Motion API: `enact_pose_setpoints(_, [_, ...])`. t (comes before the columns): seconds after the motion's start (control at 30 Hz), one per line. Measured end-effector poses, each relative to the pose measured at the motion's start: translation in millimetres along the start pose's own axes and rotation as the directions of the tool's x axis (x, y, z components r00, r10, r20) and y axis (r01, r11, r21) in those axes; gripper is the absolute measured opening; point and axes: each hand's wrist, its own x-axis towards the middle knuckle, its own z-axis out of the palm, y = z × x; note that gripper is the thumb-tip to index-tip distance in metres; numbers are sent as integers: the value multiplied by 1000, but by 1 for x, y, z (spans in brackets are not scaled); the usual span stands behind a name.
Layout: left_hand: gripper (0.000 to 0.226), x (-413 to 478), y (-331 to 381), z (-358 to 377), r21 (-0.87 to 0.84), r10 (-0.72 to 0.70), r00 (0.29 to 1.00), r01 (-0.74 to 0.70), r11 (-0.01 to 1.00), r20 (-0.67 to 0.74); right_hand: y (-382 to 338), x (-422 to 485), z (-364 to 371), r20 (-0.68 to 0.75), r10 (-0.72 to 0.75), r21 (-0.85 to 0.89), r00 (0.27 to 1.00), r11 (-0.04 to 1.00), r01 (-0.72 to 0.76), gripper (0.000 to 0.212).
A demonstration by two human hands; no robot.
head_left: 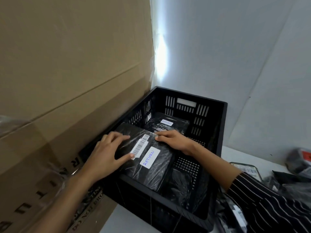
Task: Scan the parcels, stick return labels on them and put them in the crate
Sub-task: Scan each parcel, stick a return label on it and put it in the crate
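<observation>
A black slatted crate stands on the white table against the wall. Over its left half lies a black plastic-wrapped parcel with a barcode sticker and a white label reading RETURN. My left hand rests on the parcel's left side, fingers spread, thumb touching the barcode sticker. My right hand holds the parcel's far right edge with curled fingers. A second wrapped parcel with its own RETURN label lies deeper in the crate at the back.
A big cardboard box fills the left side, right beside the crate. At the right on the table lie several more black wrapped parcels and a barcode-labelled item. White walls close the corner behind.
</observation>
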Motion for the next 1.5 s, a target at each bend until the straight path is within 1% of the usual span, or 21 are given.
enact_pose_setpoints(0.03, [97, 5, -5, 2, 86, -25, 998, 21, 996, 52, -3, 2, 4, -18, -26, -90, 999, 996, 25, 25])
enact_pose_setpoints(0.1, [125, 12, -11, 3, 177, -116, 969, 78, 981, 216, -2, 5, 9, -131, -67, -336, 989, 942, 19, 34])
enact_pose_setpoints(0.13, [132, 13, -12, 3, 191, -155, 946, 102, 976, 285, 1, 4, 10, -206, -64, -430, 976, 902, -32, 41])
enact_pose_setpoints(0.17, [135, 14, -12, 3, 196, -172, 932, 112, 974, 319, 6, 2, 9, -253, -48, -452, 966, 889, -74, 47])
enact_pose_setpoints(0.2, [136, 14, -12, 3, 205, -176, 927, 111, 972, 332, 12, -1, 9, -244, -1, -404, 970, 909, -101, 52])
enact_pose_setpoints(0.27, [139, 14, -14, 2, 219, -176, 927, 106, 970, 332, 23, -5, 12, -129, 106, -213, 986, 968, -132, 65])
enact_pose_setpoints(0.37, [138, 15, -20, 1, 183, -178, 918, 119, 976, 355, 26, -4, 17, -116, 113, -162, 987, 978, -131, 67])
enact_pose_setpoints(0.43, [128, 17, -21, 0, 145, -170, 912, 124, 982, 373, 26, -4, 17, -104, 117, -88, 988, 988, -126, 68])
enact_pose_setpoints(0.5, [99, 18, -17, 1, 132, -155, 920, 114, 985, 361, 25, -8, 15, -79, 98, -47, 992, 994, -102, 57])
enact_pose_setpoints(0.53, [85, 19, -13, 1, 118, -140, 932, 106, 987, 334, 25, -11, 13, -72, 86, -63, 994, 994, -91, 50])
enact_pose_setpoints(0.6, [69, 20, -2, 1, 54, -88, 961, 76, 996, 262, 23, -17, 7, -99, 49, -158, 994, 985, -64, 47])
enact_pose_setpoints(0.67, [62, 20, 14, 0, -35, -40, 980, 47, 998, 195, 17, -27, 2, -178, -9, -236, 984, 971, -34, 44])
enact_pose_setpoints(0.8, [48, 16, 67, 2, -203, 88, 995, -75, 976, 56, 14, -69, -20, -319, -165, -248, 933, 965, 85, 20])
enact_pose_setpoints(0.87, [36, 11, 102, 7, -285, 142, 990, -139, 948, -11, 16, -105, -33, -379, -236, -192, 895, 966, 174, 6])
enact_pose_setpoints(0.97, [25, -2, 164, 22, -447, 203, 978, -205, 871, -54, 30, -169, -53, -489, -261, -160, 832, 965, 209, 6])
enact_pose_setpoints(1.03, [27, -13, 207, 40, -545, 244, 968, -234, 805, -55, 53, -213, -67, -551, -244, -179, 798, 968, 173, 4])
enact_pose_setpoints(1.13, [26, -29, 270, 80, -630, 318, 948, -251, 735, -7, 99, -279, -87, -623, -160, -195, 766, 980, 46, 5])
enact_pose_setpoints(1.23, [13, -46, 326, 130, -670, 380, 917, -205, 713, 125, 146, -341, -107, -681, -87, -213, 727, 973, -84, 7])
enact_pose_setpoints(1.3, [12, -57, 362, 164, -684, 416, 882, -163, 711, 223, 174, -380, -124, -720, -66, -255, 691, 951, -176, 8])
enact_pose_setpoints(1.4, [19, -69, 418, 210, -672, 464, 809, -119, 731, 361, 209, -439, -154, -795, -52, -304, 604, 897, -322, 4])
enact_pose_setpoints(1.5, [29, -74, 477, 245, -670, 520, 741, -129, 731, 424, 237, -495, -188, -868, -23, -286, 495, 840, -461, 9])
